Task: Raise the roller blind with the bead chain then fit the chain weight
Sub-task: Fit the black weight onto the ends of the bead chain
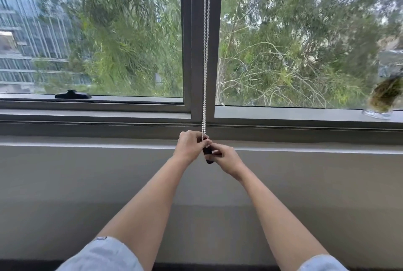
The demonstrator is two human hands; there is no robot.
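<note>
Gripping the weight (208, 154) with both hands, just below the sill (305, 116) at the mullion (197, 52). Left hand (189, 145) fingers closed around the chain (205, 52) where it meets the weight top. Right hand (226, 159) pinches the dark weight body from the side. Chain runs taut, two strands, straight up the mullion.

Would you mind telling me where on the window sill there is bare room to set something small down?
The sill is bare from the bead chain rightward until the glass vase at the far right. Left of the chain, the ledge is free below the black window handle. It is crowded at the centre, where both hands hold the chain weight.
</note>
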